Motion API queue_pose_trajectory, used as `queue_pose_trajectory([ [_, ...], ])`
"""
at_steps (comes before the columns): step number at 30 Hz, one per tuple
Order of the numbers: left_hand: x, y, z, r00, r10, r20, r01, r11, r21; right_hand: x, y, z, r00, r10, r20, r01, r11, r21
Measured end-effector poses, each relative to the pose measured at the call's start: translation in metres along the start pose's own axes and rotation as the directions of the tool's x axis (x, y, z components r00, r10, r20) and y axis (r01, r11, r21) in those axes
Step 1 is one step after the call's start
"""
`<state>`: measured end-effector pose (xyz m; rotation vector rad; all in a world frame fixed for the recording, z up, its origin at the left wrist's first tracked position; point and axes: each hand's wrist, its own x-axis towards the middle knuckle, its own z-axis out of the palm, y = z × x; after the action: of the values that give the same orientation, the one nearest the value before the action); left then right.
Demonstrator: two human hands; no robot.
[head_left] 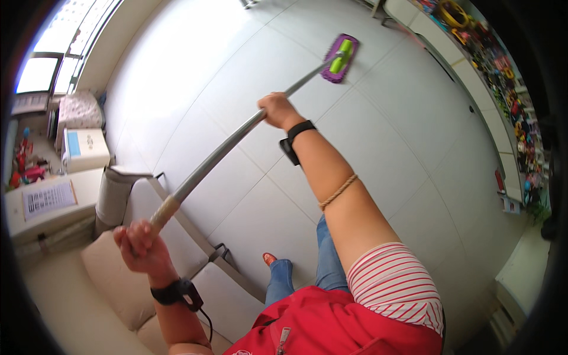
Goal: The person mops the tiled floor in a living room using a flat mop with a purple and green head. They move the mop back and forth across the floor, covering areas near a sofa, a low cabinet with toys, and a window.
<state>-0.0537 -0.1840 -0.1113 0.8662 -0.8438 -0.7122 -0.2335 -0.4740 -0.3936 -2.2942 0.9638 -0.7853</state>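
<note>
Left hand (141,244): closed around the top end of the mop handle (219,155), beside the beige sofa (112,284).
Right hand (277,110): gripping the handle midway.
Mop head (340,57): purple and green, flat on the tiled floor (384,148), well beyond the right hand.

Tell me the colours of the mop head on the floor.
The mop head is purple with a bright green centre plate, seen in the head view.
</note>
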Motion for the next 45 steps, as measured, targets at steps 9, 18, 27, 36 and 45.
queue_pose_trajectory([
  [9,0.056,-0.093,0.212,0.782,-0.111,0.613,0.178,0.983,-0.049,-0.176,0.14,-0.218,0.871,0.182,-0.457,-0.2,0.98,0.009],
  [18,-0.017,-0.108,0.219,0.847,-0.513,0.141,0.526,0.768,-0.367,-0.317,0.078,-0.186,0.606,0.628,-0.488,-0.701,0.712,0.045],
  [27,0.032,-0.011,0.137,0.739,-0.022,0.674,0.399,0.82,-0.41,-0.239,0.012,-0.191,0.881,0.35,0.318,-0.367,0.93,-0.008],
  [36,-0.071,0.114,0.0,0.812,0.175,0.556,-0.004,0.955,-0.295,-0.152,-0.113,-0.045,0.903,-0.042,0.427,0.062,0.998,-0.033],
  [45,-0.328,0.247,-0.09,0.94,0.276,-0.199,-0.243,0.954,0.175,-0.193,-0.32,0.163,0.578,-0.467,0.669,0.437,0.87,0.229],
])
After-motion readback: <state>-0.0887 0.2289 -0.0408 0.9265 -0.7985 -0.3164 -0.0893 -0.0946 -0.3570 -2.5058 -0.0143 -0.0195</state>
